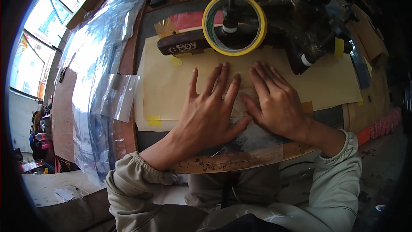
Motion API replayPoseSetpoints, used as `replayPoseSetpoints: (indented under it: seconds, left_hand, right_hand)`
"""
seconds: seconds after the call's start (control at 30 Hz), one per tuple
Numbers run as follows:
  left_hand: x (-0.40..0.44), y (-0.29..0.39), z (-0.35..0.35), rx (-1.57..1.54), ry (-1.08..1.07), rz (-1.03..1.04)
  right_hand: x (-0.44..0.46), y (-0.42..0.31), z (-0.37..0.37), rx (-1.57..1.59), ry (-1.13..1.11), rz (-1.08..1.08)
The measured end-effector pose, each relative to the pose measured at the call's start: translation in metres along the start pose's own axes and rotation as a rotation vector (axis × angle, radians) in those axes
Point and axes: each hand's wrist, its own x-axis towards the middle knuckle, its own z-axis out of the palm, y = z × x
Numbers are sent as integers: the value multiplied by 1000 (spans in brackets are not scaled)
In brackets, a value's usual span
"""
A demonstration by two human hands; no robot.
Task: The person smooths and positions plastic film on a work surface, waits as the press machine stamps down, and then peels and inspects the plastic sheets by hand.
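My left hand (210, 103) lies palm down with its fingers spread, on a clear plastic piece (243, 99) and the tan paper sheet (163, 88). To its right my right hand (277, 99) rests palm down too, fingers stretched forward and close together, thumb out toward the left hand. Neither hand holds anything visible; what lies under the palms is hidden. Just beyond the fingertips a dark machine arm (182, 43) crosses above the sheet. A roll of yellow tape (262, 30) hangs round a vertical rod of the machine.
Stacked clear plastic bags (96, 56) cover the left side. Yellow tape pieces (154, 120) mark the sheet. The table's worn wooden edge (240, 162) runs in front of my body. Dark machine parts (300, 13) stand at the back right, near a cardboard box (367, 34).
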Motion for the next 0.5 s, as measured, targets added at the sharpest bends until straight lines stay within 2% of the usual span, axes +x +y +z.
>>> replayPoseSetpoints:
  seconds: [0.5]
  left_hand:
    - [-5, 1, 4, -63, -47, 8]
  right_hand:
    - [-1, -2, 0, 6, 40, 14]
